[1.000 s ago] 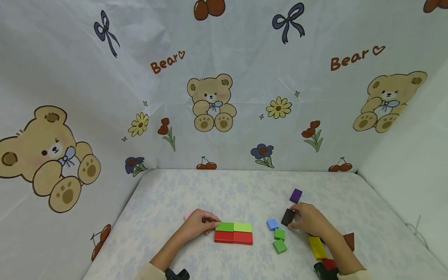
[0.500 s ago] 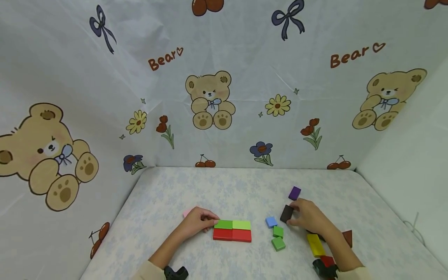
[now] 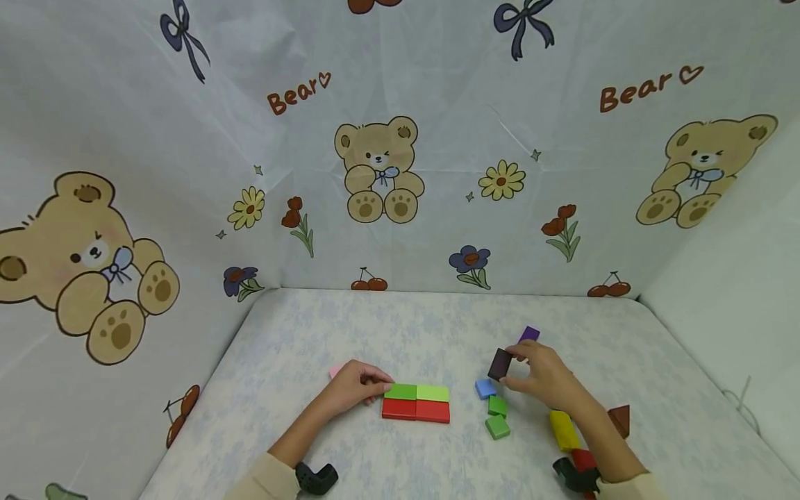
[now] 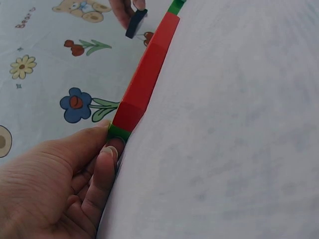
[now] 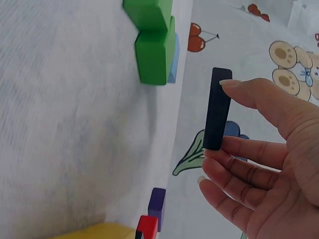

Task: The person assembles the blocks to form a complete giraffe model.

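My right hand (image 3: 542, 375) holds a black rectangular block (image 3: 500, 364) by its two ends, between thumb and fingers. The right wrist view shows this block (image 5: 218, 108) raised off the table. At the left, my left hand (image 3: 355, 389) pinches the outer end of a green block (image 3: 400, 392). That green end (image 4: 118, 132) shows between thumb and finger in the left wrist view. Beside it lies a lighter green block (image 3: 432, 394), and two red blocks (image 3: 398, 409) form a row in front of both.
A blue block (image 3: 485, 389) and two small green blocks (image 3: 497, 426) stand right of the row. Behind the right hand is a purple block (image 3: 529, 334). Yellow (image 3: 564, 430), red (image 3: 584, 458) and brown (image 3: 620, 420) blocks lie by the right forearm. A pink piece (image 3: 335, 371) is partly behind the left hand.
My right hand has lifted the black block and moved it a little left and away, towards the blue block. The left hand stays at the green block. The head view has tilted slightly.
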`<act>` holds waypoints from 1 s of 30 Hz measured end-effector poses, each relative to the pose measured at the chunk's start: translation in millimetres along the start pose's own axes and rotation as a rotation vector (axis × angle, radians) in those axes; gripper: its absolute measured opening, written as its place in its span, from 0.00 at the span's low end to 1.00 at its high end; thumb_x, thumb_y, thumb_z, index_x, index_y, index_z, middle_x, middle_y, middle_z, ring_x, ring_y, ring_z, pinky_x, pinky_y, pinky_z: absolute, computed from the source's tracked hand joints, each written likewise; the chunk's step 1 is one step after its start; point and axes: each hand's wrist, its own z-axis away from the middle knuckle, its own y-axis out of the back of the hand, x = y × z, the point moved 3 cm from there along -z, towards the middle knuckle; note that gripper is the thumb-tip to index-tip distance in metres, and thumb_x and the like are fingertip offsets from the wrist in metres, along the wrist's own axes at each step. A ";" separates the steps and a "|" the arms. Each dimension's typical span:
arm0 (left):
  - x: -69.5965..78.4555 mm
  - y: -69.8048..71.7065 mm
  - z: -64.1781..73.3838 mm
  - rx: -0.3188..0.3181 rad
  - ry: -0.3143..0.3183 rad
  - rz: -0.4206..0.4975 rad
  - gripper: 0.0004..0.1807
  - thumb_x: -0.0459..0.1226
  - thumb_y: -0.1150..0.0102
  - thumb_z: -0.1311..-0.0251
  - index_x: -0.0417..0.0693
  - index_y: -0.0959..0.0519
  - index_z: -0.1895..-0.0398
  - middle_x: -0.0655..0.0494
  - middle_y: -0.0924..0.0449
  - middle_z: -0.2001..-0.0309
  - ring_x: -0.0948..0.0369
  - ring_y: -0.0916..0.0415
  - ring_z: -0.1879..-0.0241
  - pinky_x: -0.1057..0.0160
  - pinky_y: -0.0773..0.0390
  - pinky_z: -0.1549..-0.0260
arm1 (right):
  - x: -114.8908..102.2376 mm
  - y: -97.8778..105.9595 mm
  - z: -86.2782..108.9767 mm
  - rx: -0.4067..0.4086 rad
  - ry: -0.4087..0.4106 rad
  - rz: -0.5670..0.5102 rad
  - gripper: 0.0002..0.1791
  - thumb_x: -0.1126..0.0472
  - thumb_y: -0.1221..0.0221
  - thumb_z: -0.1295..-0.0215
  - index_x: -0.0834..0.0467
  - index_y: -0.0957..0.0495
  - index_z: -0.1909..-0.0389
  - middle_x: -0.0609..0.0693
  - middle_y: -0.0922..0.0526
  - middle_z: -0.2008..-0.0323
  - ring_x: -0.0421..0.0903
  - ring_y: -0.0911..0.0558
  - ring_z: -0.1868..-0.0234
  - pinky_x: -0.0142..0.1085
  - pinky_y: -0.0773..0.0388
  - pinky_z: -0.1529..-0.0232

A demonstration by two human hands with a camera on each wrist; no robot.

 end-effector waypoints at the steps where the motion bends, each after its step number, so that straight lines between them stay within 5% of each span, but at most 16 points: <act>1: -0.5 0.1 -0.4 -0.001 -0.001 -0.002 0.06 0.42 0.32 0.34 0.54 0.10 0.58 0.58 0.16 0.75 0.62 0.23 0.79 0.64 0.19 0.76 | -2.8 -0.8 -0.7 0.001 0.004 -0.008 0.31 0.53 0.23 0.47 0.67 0.18 0.47 0.55 0.17 0.56 0.55 0.18 0.56 0.46 0.17 0.57; 18: 2.8 2.8 -3.9 -0.003 0.003 0.018 0.07 0.42 0.32 0.34 0.54 0.10 0.57 0.58 0.17 0.76 0.61 0.24 0.79 0.63 0.20 0.76 | -52.3 -21.4 -3.4 -0.051 0.007 -0.192 0.27 0.59 0.23 0.46 0.59 0.22 0.46 0.50 0.18 0.51 0.55 0.17 0.50 0.50 0.17 0.50; 30: 1.2 2.2 -0.7 -0.009 0.011 0.027 0.07 0.43 0.32 0.34 0.53 0.10 0.57 0.57 0.16 0.75 0.61 0.23 0.79 0.63 0.20 0.76 | -92.1 -42.9 4.0 -0.152 0.149 -0.238 0.22 0.60 0.25 0.44 0.57 0.20 0.50 0.47 0.19 0.52 0.51 0.17 0.54 0.45 0.16 0.53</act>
